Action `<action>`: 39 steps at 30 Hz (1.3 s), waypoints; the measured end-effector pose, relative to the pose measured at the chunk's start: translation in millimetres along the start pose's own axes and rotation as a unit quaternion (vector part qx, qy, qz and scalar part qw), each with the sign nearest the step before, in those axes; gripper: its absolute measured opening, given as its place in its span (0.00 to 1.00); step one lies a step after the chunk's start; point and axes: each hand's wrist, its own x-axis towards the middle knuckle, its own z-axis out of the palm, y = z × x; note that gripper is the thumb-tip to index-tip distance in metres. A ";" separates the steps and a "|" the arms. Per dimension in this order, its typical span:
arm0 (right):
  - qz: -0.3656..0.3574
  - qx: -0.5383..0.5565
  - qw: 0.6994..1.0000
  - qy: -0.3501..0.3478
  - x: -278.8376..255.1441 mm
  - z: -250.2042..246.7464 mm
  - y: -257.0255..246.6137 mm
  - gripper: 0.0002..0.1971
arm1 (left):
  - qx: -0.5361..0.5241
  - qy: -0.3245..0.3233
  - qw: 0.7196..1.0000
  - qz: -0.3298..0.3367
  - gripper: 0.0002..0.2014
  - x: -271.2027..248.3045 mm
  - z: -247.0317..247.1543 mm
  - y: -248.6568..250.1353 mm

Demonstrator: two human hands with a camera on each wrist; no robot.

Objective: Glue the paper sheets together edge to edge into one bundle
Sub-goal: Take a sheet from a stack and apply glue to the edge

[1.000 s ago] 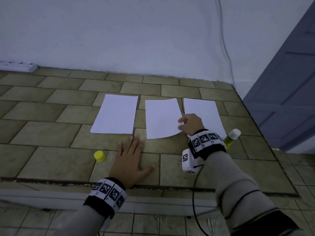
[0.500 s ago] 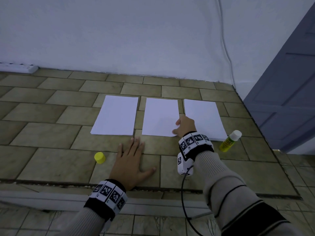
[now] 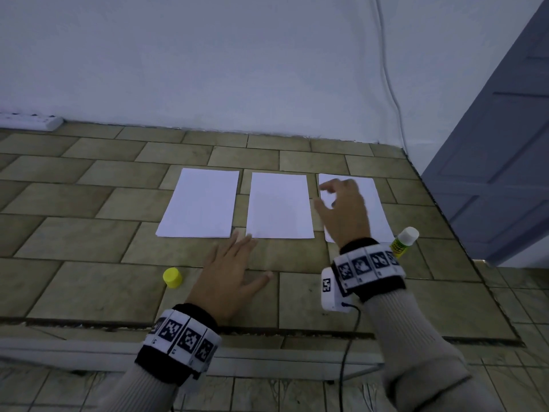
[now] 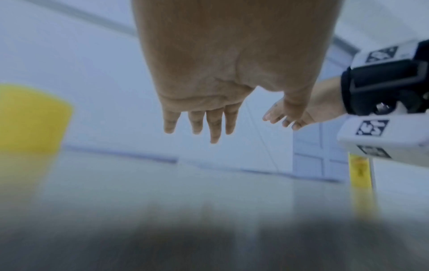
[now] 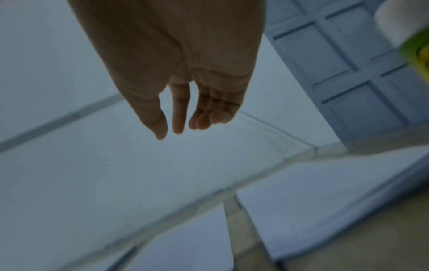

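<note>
The right hand hovers with loose fingers, holding nothing, over the right sheet, probably to lift its edge. The left hand lies flat on the tiled floor, seemingly for support. Middle sheet and left sheet lie apart, unglued; the uncapped glue stick waits alongside.

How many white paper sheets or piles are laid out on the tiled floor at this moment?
3, in a row with gaps between: left sheet, middle sheet, right sheet partly under the right hand. Whether each is a single sheet or a stack is unclear.
</note>
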 end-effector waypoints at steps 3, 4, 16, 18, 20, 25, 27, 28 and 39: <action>-0.080 0.044 0.986 0.139 -6.4 -33.4 6.7 0.10 | 0.003 0.046 0.999 0.005 0.42 11.5 -26.8 11.3; -0.088 0.035 0.979 0.179 -8.8 -41.9 12.1 0.11 | -0.007 0.059 0.998 -0.011 0.38 18.2 -34.9 11.2; 0.280 0.156 0.941 0.113 -47.5 -48.4 70.5 0.40 | 0.178 -0.056 0.942 -0.278 0.34 87.9 -34.3 -58.9; 0.290 0.141 0.940 0.111 -50.1 -45.3 75.1 0.37 | 0.172 -0.052 0.945 -0.274 0.31 88.6 -32.0 -61.6; 0.293 0.123 0.941 0.114 -50.8 -44.3 78.6 0.33 | 0.167 -0.037 0.949 -0.264 0.28 87.7 -31.4 -63.2; 0.306 0.116 0.938 0.118 -51.6 -45.8 87.6 0.24 | 0.190 -0.011 0.947 -0.257 0.25 85.9 -32.7 -64.6; 0.309 0.110 0.939 0.106 -54.8 -45.0 90.3 0.16 | 0.191 -0.008 0.949 -0.249 0.24 87.3 -34.8 -64.7; 0.309 0.107 0.940 0.098 -56.8 -44.0 91.8 0.13 | 0.189 -0.006 0.951 -0.245 0.24 88.1 -35.6 -65.0; 0.307 0.084 0.946 0.063 -60.9 -40.0 104.6 0.13 | 0.060 0.122 0.984 -0.118 0.21 75.4 -60.9 -33.2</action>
